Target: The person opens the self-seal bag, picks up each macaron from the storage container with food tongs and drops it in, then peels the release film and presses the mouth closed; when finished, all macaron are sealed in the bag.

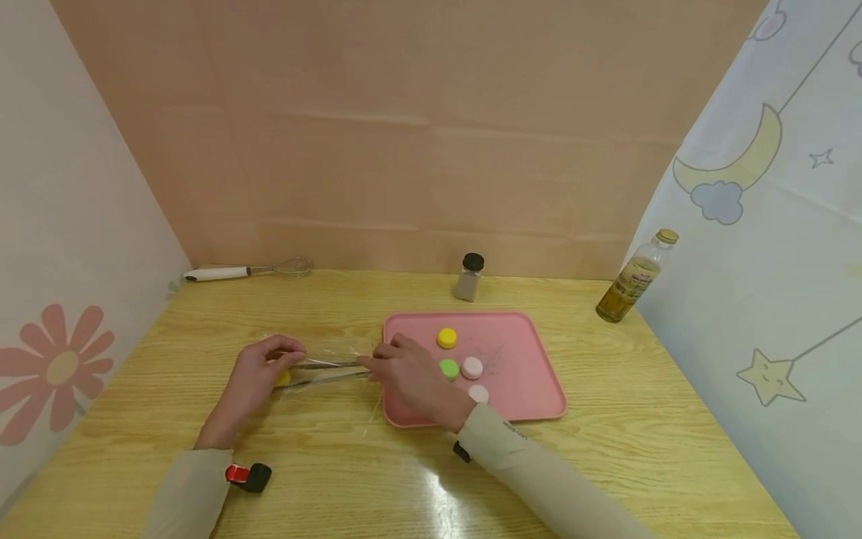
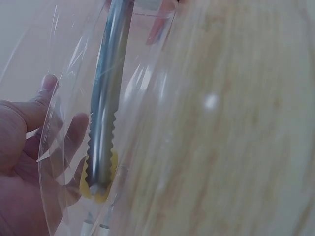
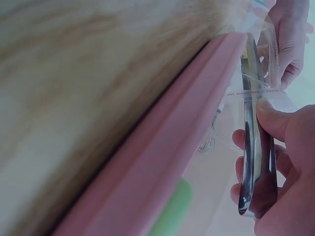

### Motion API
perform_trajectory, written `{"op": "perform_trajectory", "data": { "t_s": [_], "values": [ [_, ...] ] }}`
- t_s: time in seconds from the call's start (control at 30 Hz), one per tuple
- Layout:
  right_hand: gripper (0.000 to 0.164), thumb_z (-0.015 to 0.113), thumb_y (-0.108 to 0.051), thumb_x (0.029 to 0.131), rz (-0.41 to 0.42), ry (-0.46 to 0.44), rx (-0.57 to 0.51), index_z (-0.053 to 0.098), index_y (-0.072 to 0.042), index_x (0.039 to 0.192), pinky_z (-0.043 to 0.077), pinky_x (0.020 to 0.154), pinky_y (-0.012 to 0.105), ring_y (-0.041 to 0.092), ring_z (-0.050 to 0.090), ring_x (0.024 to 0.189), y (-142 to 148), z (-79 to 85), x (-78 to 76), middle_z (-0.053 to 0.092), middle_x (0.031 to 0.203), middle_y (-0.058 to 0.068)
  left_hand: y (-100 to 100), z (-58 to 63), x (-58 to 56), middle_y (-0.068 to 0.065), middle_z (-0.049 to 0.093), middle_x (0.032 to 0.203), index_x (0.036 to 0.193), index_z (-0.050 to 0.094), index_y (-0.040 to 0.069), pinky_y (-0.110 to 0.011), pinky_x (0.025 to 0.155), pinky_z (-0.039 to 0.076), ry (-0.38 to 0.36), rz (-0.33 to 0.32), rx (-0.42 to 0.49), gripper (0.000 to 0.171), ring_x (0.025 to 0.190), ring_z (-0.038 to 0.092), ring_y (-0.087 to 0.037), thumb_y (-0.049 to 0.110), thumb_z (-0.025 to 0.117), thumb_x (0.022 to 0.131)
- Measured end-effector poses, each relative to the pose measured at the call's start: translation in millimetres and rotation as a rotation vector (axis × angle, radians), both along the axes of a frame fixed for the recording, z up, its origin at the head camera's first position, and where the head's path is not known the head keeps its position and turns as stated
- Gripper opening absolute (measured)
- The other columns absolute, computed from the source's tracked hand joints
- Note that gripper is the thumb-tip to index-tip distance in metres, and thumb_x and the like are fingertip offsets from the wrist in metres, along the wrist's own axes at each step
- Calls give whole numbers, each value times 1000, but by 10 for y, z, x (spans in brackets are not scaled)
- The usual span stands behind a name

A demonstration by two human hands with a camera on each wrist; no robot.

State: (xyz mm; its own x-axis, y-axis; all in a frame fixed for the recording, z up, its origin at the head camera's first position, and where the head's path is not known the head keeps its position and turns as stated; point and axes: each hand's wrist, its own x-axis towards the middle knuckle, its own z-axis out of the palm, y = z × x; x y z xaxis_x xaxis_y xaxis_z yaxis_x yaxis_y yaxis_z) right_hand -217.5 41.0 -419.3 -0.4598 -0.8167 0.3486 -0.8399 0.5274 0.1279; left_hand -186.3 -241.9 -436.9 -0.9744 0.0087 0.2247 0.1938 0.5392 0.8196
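My right hand (image 1: 417, 380) grips a pair of metal tongs (image 3: 249, 147) near their bend, above the left side of the pink tray (image 1: 532, 397). The tongs point left into a clear plastic bag (image 2: 66, 123), and their scalloped tips pinch a yellow macaron (image 1: 283, 379). At the bag's left part, my left hand (image 1: 254, 372) holds the thin film between thumb and fingers, close to the macaron. On the tray lie another yellow macaron (image 1: 447, 337), a green one (image 1: 449, 369) and two pale pink ones (image 1: 472, 367); my right hand partly covers the green one.
At the back left lies a whisk (image 1: 222, 273) with a white handle. A small black-capped jar (image 1: 469, 278) stands behind the tray. To the right, against the wall, is a glass bottle (image 1: 631, 284) of amber liquid. Wood-grain table (image 1: 350, 479) lies in front.
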Motion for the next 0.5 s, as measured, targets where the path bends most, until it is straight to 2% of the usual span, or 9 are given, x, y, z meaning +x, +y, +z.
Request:
{"op": "perform_trajectory", "data": {
  "t_s": [0.13,0.5],
  "values": [
    [37,74,-25,95,0,9,11,70,-22,131,41,85,24,12,54,87,-20,5,9,67,100,-6,-2,-9,-3,-8,71,102,106,73,4,-20,76,49,6,2,-5,18,95,62,-20,18,64,102],
    [37,71,-27,97,-16,-41,38,68,-24,134,40,83,23,10,53,85,-48,-4,25,67,101,-7,-13,-47,-7,-8,70,102,106,73,5,-20,74,50,0,10,-10,15,92,61,-17,16,65,101]
  ]
}}
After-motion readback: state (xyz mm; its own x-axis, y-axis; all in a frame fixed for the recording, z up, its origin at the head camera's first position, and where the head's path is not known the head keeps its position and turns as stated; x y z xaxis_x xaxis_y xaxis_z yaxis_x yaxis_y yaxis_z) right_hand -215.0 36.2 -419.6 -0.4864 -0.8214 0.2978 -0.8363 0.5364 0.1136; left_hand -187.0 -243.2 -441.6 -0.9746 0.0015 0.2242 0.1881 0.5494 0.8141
